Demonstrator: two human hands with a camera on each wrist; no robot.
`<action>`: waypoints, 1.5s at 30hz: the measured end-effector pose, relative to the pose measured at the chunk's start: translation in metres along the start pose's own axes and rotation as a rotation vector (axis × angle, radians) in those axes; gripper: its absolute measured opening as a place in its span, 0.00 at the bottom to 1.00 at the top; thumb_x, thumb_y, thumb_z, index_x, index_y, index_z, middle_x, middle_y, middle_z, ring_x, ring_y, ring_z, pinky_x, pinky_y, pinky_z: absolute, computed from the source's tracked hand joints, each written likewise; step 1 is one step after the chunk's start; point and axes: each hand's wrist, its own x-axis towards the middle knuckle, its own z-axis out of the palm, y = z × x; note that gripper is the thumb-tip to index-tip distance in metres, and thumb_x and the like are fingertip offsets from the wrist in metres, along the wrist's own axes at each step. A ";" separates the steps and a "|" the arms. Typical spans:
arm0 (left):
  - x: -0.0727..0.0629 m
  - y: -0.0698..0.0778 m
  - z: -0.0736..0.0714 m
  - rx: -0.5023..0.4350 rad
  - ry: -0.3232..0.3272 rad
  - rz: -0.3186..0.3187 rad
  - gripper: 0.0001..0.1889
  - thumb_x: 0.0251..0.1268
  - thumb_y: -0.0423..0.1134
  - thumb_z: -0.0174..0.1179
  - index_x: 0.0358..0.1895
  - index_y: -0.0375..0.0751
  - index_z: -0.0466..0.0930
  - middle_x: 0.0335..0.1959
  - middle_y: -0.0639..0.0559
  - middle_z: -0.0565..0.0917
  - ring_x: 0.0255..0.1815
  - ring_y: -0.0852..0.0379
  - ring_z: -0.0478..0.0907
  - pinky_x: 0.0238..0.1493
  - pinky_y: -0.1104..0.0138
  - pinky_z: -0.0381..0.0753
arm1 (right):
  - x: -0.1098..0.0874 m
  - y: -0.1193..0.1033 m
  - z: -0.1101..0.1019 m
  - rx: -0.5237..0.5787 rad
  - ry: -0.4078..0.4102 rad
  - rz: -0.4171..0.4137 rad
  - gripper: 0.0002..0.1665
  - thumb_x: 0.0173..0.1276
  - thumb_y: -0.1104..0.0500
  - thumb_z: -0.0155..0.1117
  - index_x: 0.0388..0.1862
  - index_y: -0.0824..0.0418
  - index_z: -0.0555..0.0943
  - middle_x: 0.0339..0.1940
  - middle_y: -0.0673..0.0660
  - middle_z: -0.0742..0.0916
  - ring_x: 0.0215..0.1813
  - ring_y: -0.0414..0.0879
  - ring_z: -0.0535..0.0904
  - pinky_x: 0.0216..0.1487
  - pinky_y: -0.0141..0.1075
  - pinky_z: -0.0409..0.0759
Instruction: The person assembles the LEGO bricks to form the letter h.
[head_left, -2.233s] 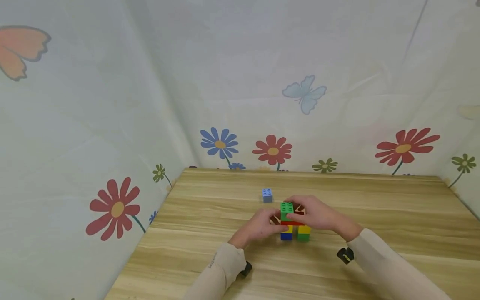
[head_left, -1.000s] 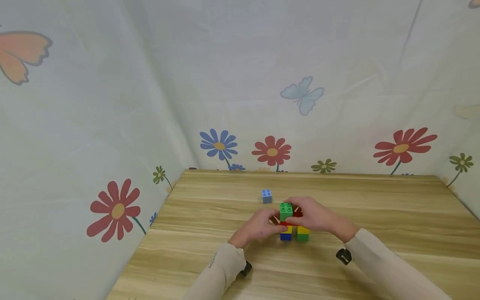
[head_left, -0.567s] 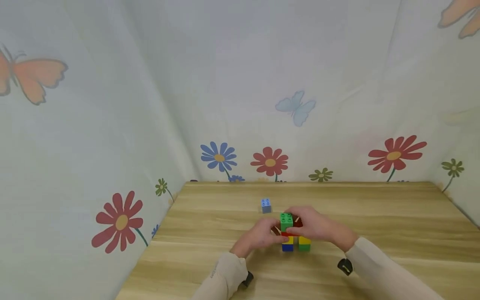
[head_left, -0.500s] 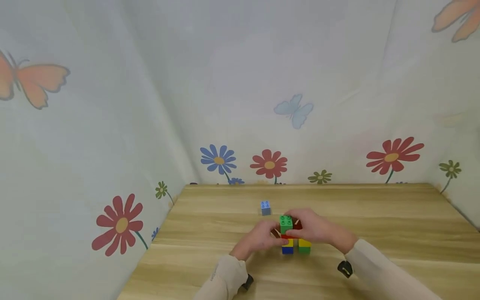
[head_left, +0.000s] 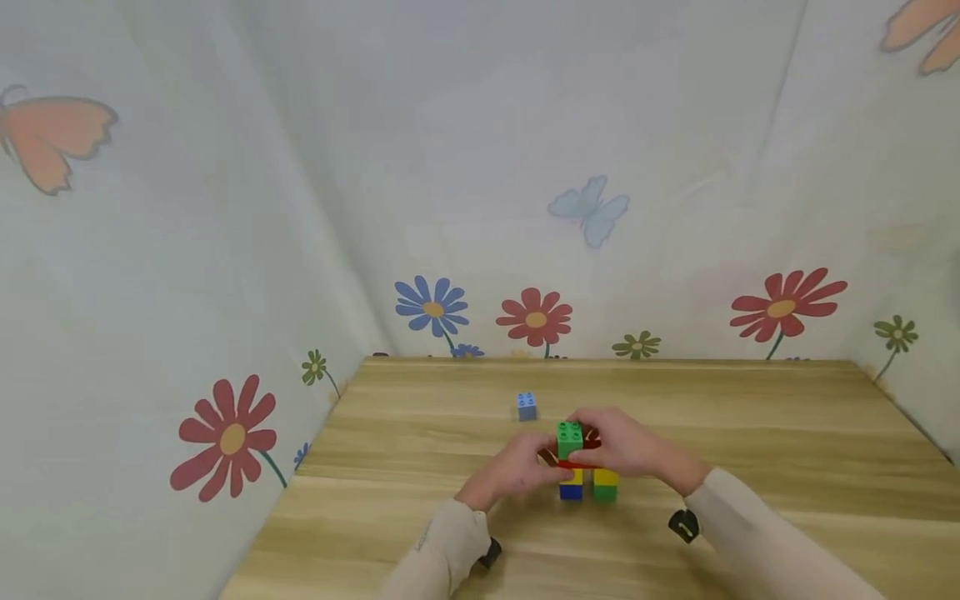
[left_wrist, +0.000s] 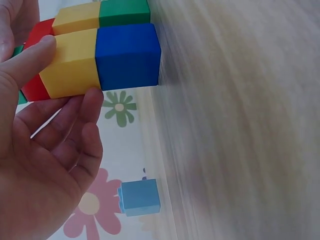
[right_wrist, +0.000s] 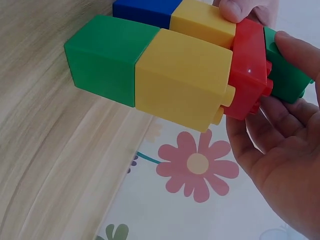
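Note:
A small structure of toy building bricks stands on the wooden table. Its left column is a blue brick under a yellow brick; its right column is a lower green brick under another yellow brick. Across both lies a red brick; some studs of the right yellow brick show beside it. An upper green brick tops the red one's left end. My left hand holds the left column's yellow brick between thumb and fingers. My right hand pinches the upper green brick, its fingertips behind the bricks.
A loose light-blue brick stands on the table behind and left of the structure. White cloth printed with flowers and butterflies hangs along the table's back and left sides.
The head view has tilted up and back down slightly. Both hands keep their places on the bricks, and the structure and the loose light-blue brick look unchanged.

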 end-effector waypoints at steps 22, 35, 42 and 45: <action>0.006 -0.002 -0.019 0.028 -0.009 0.007 0.10 0.59 0.48 0.66 0.42 0.54 0.80 0.34 0.65 0.79 0.36 0.66 0.76 0.40 0.72 0.76 | 0.016 -0.005 -0.013 0.007 -0.040 -0.041 0.22 0.62 0.52 0.68 0.54 0.54 0.76 0.40 0.43 0.81 0.42 0.44 0.77 0.45 0.34 0.79; -0.004 -0.007 -0.023 0.011 -0.008 0.004 0.14 0.57 0.45 0.67 0.46 0.51 0.79 0.37 0.65 0.80 0.37 0.66 0.76 0.42 0.73 0.76 | 0.031 0.013 -0.025 0.223 0.008 0.015 0.22 0.65 0.54 0.64 0.57 0.58 0.76 0.51 0.56 0.82 0.52 0.51 0.77 0.52 0.41 0.77; -0.014 -0.013 -0.022 0.004 -0.004 -0.004 0.14 0.58 0.46 0.67 0.45 0.51 0.78 0.36 0.65 0.79 0.37 0.66 0.76 0.40 0.72 0.76 | 0.048 0.026 -0.016 0.248 0.051 0.081 0.21 0.67 0.59 0.62 0.58 0.63 0.75 0.53 0.59 0.80 0.53 0.54 0.76 0.51 0.44 0.77; -0.019 -0.016 -0.022 -0.002 -0.005 -0.006 0.13 0.58 0.47 0.67 0.45 0.52 0.78 0.36 0.66 0.79 0.36 0.65 0.75 0.39 0.72 0.76 | 0.058 0.037 -0.009 0.184 0.060 0.097 0.22 0.66 0.58 0.63 0.58 0.61 0.75 0.55 0.58 0.80 0.53 0.54 0.77 0.49 0.44 0.78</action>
